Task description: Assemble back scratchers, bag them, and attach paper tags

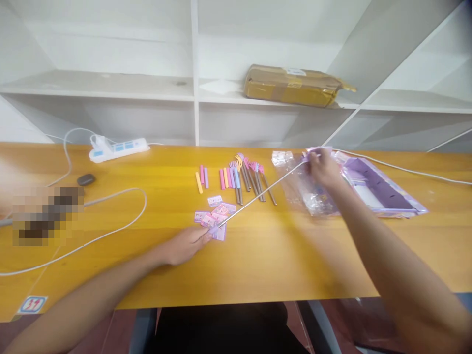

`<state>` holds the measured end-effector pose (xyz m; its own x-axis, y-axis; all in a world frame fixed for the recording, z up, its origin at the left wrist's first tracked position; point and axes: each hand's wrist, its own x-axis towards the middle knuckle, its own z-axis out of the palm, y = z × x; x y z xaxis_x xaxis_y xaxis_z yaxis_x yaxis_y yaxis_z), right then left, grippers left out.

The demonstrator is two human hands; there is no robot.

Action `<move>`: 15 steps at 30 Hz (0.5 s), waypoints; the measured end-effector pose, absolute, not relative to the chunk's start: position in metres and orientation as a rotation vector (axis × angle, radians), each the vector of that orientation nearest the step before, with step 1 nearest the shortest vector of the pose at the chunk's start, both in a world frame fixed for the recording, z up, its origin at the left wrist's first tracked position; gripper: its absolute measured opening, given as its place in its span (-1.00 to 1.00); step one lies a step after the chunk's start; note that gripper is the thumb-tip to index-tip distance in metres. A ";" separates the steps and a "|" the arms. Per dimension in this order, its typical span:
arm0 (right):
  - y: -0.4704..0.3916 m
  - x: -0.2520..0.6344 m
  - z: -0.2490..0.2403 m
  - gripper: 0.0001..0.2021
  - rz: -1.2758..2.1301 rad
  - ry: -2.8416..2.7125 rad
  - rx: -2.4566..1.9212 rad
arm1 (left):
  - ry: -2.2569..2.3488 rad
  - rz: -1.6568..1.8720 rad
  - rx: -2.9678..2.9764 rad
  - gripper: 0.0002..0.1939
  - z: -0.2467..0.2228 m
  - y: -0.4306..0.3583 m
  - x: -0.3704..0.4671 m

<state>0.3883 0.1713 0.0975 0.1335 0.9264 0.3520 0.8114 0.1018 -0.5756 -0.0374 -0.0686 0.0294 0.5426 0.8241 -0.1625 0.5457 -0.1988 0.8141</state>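
A long, thin metal extendable back scratcher (pixel 262 191) slants up to the right between my two hands. Its lower end, with a light purple grip, is closed in my left hand (pixel 188 244) above the small printed cards (pixel 220 210). My right hand (pixel 324 167) is wrapped around the upper end, over the clear plastic bags (pixel 308 189); the fingers hide that tip. Behind the rod lie several shorter back scratchers (pixel 254 179) with coloured claw heads. To their left are loose pink, yellow and purple grip sleeves (pixel 201 178).
An open purple box (pixel 391 191) stands on the right of the wooden table (pixel 236 275). At the back left is a white power strip (pixel 120 149) with cables, near a small dark object (pixel 86 179). A taped brown parcel (pixel 291 86) rests on the shelf above.
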 end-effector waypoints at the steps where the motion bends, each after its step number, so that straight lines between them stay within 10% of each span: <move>1: 0.166 0.368 0.088 -0.82 0.246 -1.716 -1.710 | 1.115 0.416 1.859 -0.54 0.028 -0.068 -0.037; 15: 0.005 0.212 0.023 -0.52 0.636 -2.271 -1.336 | 1.175 0.519 1.712 -0.46 0.027 -0.073 -0.036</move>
<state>0.2122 0.0047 0.0231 -0.4447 0.8862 0.1298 0.6900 0.4314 -0.5812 -0.0361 -0.0732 0.0268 0.4457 0.8801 -0.1636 0.4716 -0.0756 0.8786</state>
